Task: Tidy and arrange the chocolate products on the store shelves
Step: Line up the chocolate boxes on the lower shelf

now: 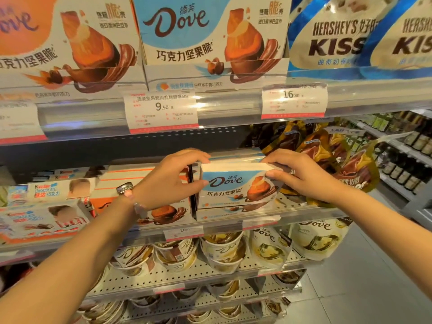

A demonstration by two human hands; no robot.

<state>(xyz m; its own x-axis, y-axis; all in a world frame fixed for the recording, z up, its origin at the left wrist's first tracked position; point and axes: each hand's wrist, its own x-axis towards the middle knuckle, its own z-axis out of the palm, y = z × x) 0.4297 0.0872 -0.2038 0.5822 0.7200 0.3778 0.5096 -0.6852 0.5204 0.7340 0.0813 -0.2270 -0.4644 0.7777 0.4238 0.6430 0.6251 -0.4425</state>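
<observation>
**A:** Blue Dove box (236, 185): where does it sit, and how is it held?

**B:** It stands on the middle shelf (294, 202), face outward, at the front edge. The left hand (170, 181) grips its left end, fingers curled over the top and thumb against the front face. The right hand (301, 176) grips the right end the same way, thumb at the front upper corner. Holding both ends probably lets the person square the box to the shelf edge without twisting it.

**A:** What lies around the box?

**B:** Touching its left side is the orange Dove box (149, 206), partly hidden by the left wrist. Further left of the blue box lie the Kinder packs (46, 202). Just right of it, behind the right hand, lean the brown-and-gold pouches (339, 160). Below it, on the next shelf down, stand Dove cups (222, 251). Above it hangs a price label (162, 111) reading 9.90.

**A:** Why this position?

**B:** Like goes beside like: the same blue and orange boxes also stand side by side on the shelf above. The step appears to be aligning the box flush with its orange neighbour; whether it is fully seated cannot be told.
</observation>
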